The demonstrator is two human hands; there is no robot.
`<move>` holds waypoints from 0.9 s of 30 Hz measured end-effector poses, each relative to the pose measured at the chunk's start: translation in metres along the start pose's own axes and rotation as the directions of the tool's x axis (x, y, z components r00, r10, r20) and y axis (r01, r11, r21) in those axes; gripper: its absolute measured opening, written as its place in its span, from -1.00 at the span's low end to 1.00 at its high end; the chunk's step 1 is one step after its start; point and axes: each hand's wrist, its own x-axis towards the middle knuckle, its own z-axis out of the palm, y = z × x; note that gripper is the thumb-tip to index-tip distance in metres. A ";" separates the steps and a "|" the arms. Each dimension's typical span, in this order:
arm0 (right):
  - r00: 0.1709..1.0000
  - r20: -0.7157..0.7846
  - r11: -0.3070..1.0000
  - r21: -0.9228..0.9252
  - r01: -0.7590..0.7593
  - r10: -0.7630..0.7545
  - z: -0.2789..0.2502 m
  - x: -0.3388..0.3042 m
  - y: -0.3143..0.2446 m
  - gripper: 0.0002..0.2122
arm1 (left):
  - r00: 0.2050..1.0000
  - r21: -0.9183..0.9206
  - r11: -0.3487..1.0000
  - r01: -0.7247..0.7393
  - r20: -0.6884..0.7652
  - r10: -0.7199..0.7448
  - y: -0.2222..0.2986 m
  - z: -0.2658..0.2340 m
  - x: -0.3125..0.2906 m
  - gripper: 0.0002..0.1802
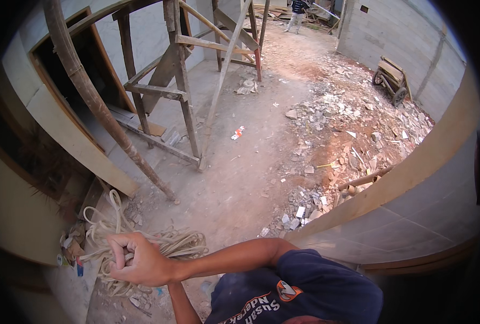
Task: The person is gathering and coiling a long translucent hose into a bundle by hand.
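My right hand [143,263] reaches across to the lower left. Its fingers are curled closed around a pale rope [183,243], though the grip itself is partly hidden. Loose loops of that rope spread behind and beside the hand, some standing up to its upper left and a thick bundle lying to its right. My left forearm [183,305] rises from the lower edge and passes behind my right wrist. The left hand is covered by the right one, so its fingers do not show.
A wooden scaffold frame [183,97] and a slanted pole [91,92] stand ahead on the left. Broken rubble [353,146] covers the right side, with a wooden cart [392,81] by the block wall. Another person [296,16] stands far off. Litter [73,245] lies at left.
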 end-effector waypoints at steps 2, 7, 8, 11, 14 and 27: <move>1.000 0.006 1.000 0.013 0.014 -0.014 0.000 0.000 0.005 -0.73 | 1.000 -0.010 1.000 0.006 0.001 -0.006 0.000 -0.002 -0.003 -0.42; 1.000 0.021 1.000 0.016 0.012 -0.013 0.003 -0.001 0.015 -0.73 | 1.000 -0.030 0.999 0.018 -0.019 -0.018 0.000 -0.006 -0.007 -0.44; 1.000 0.013 1.000 0.016 0.002 -0.003 0.003 -0.002 0.013 -0.73 | 1.000 -0.035 0.999 0.017 -0.014 -0.017 0.001 -0.005 -0.006 -0.44; 1.000 0.008 1.000 0.009 -0.007 0.007 0.003 -0.004 0.011 -0.73 | 1.000 -0.051 0.999 0.015 -0.001 -0.015 0.000 -0.001 -0.005 -0.45; 1.000 0.029 0.999 -0.048 -0.007 0.008 0.002 -0.007 0.011 -0.73 | 1.000 -0.069 0.997 0.020 0.003 -0.020 0.000 0.002 -0.004 -0.46; 0.948 0.273 0.965 -0.244 -0.097 0.164 -0.024 0.057 -0.030 -0.80 | 0.994 -0.378 0.926 -0.021 -0.108 -0.022 0.008 0.025 0.020 -0.56</move>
